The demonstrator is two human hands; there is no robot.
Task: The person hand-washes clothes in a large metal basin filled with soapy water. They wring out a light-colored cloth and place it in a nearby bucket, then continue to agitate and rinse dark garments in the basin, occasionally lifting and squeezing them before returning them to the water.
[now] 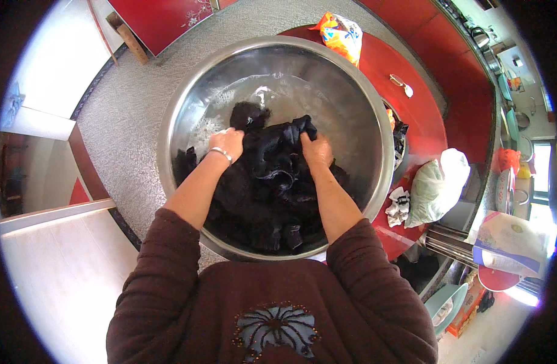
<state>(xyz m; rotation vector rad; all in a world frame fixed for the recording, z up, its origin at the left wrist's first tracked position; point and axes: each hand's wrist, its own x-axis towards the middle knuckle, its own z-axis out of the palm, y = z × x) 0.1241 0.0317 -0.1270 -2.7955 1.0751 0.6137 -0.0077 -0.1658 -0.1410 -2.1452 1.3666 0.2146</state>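
Note:
A large round stainless steel basin [278,43] stands before me with water and some suds in it. A heap of wet black clothing [269,200] lies in its near half, partly under water. My left hand [227,143] is closed on the dark fabric at the heap's left upper edge; a metal bracelet circles that wrist. My right hand [316,148] grips a raised fold of the black cloth [301,127] between thumb and fingers. A toothed strip, like a zipper, shows in the cloth between my hands. The far part of the basin shows cloudy water.
A red round table [424,113] extends right of the basin, bearing an orange plastic bag [339,36], a pale green plastic bag [426,193], a crumpled white cloth [398,207] and a small white item [401,85]. A dark-lined bin [400,141] adjoins the basin's right rim.

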